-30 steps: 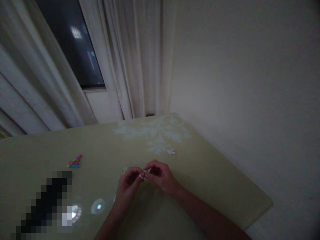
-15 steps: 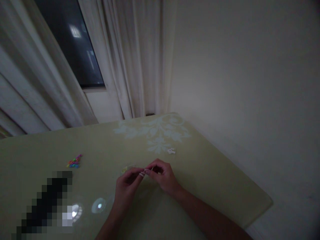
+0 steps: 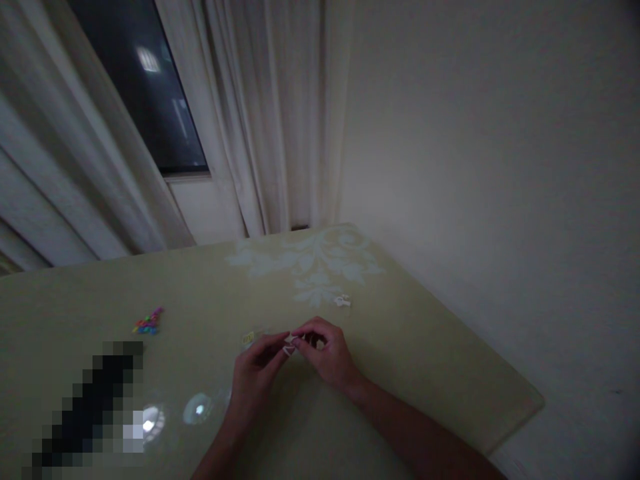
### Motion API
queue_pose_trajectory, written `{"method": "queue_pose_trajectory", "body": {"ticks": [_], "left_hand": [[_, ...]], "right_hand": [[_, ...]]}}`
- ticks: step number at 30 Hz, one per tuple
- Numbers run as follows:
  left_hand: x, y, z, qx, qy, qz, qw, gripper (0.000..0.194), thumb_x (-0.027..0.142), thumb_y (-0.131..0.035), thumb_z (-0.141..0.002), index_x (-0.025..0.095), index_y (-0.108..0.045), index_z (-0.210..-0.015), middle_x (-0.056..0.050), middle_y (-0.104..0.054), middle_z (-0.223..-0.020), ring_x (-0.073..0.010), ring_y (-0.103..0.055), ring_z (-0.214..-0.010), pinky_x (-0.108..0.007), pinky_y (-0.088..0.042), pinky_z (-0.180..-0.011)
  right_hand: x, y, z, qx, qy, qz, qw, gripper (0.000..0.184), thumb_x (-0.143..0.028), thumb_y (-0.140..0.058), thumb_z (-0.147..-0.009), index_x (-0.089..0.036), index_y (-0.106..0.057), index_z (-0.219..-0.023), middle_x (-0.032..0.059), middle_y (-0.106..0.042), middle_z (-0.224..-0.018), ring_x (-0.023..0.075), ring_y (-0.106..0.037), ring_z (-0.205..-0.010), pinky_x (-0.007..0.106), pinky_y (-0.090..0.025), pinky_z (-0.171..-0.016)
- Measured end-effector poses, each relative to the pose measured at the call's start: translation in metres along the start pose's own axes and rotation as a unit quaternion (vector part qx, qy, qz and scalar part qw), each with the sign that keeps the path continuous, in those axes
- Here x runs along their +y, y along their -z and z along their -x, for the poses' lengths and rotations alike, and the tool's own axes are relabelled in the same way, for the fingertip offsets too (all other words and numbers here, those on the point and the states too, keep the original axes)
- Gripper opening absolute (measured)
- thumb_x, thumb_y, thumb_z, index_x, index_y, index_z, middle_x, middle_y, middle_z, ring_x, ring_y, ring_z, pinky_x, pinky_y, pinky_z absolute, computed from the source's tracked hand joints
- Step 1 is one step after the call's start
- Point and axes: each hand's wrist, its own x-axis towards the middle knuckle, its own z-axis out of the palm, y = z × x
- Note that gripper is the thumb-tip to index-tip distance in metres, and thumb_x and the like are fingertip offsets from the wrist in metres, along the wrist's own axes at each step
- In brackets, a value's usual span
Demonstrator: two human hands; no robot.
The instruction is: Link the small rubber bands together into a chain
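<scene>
The worktop [image 3: 425,360] is dull olive-green, with a pale bluish-white leafy scroll pattern [image 3: 320,263] at its far end; relative to that pattern, the small piece [image 3: 343,301] just nearer is white, the cluster [image 3: 147,325] to its left mixes pink, orange, green, yellow and blue

Left hand [image 3: 254,365] and right hand [image 3: 329,350] pinch a small white piece [image 3: 289,348].
Small multicoloured pieces [image 3: 149,324] lie nearer the glossy olive-green table's [image 3: 400,373] far edge.
</scene>
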Motion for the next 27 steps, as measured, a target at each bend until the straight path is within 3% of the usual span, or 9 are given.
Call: {"method": "queue_pose_trajectory", "body": {"ticks": [9,21,27], "left_hand": [[0.000,0.003,-0.001,-0.018,-0.053,-0.033,0.998,0.020,0.042,-0.079,-0.086,0.024,-0.084,-0.093,-0.006,-0.079,-0.085,-0.0225,-0.074,-0.080,-0.031,-0.060,-0.074],[0.001,0.002,-0.002,-0.006,-0.047,-0.027,0.998,0.026,0.045,-0.079,-0.084,0.021,-0.083,-0.093,-0.008,-0.080,-0.089,-0.0236,-0.076,-0.083,-0.032,-0.061,-0.078],[0.005,-0.003,0.003,-0.003,0.001,0.001,1.000,0.026,0.045,-0.077,-0.087,0.019,-0.079,-0.094,-0.007,-0.081,-0.087,-0.0227,-0.077,-0.080,-0.031,-0.063,-0.074]], "right_hand": [[-0.008,0.000,0.001,-0.023,0.027,-0.002,0.999,0.012,-0.017,-0.072,-0.083,-0.021,-0.080,-0.091,0.0026,-0.071,-0.081,0.0146,-0.063,-0.072,0.026,-0.051,-0.066],[-0.004,-0.001,0.002,-0.039,-0.010,-0.047,0.998,0.009,-0.025,-0.077,-0.084,-0.019,-0.079,-0.091,0.0039,-0.076,-0.085,0.0164,-0.070,-0.077,0.027,-0.055,-0.072],[-0.011,0.000,0.002,-0.039,-0.027,-0.042,0.998,0.016,-0.033,-0.082,-0.082,-0.020,-0.078,-0.090,0.0040,-0.076,-0.086,0.0161,-0.068,-0.076,0.027,-0.052,-0.069]]}}
